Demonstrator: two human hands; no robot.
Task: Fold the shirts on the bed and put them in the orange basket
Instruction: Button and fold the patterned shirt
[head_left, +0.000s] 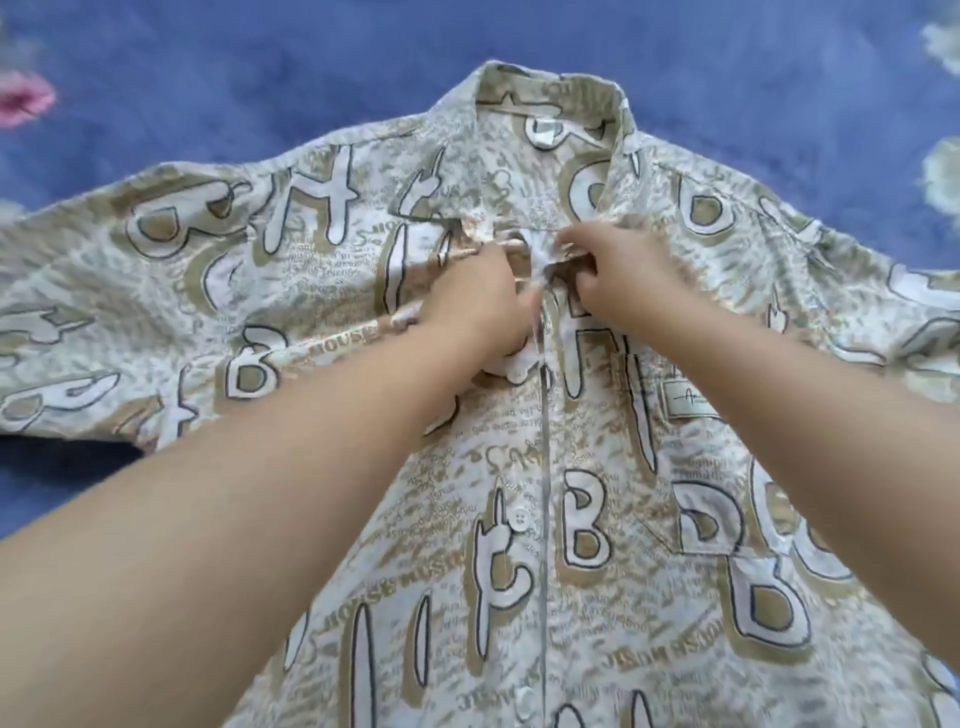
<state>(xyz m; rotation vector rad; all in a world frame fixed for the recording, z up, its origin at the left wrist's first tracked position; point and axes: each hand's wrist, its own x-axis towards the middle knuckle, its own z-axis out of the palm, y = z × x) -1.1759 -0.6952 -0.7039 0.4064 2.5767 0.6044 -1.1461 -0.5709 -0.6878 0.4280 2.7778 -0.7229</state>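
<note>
Two bare forearms reach out over a beige letter-print shirt (519, 467) spread front-up on the blue bedspread (260, 78), the left hand (467, 301) and right hand (613, 275) both pinching the button placket just below the collar (550, 98).

Bare bedsheet (260, 62) beyond shirt (322, 249)

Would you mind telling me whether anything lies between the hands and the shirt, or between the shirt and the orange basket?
Nothing lies between them: the left hand and right hand already pinch the patterned shirt at its button placket below the collar. The basket is out of view, so that path cannot be judged.
</note>
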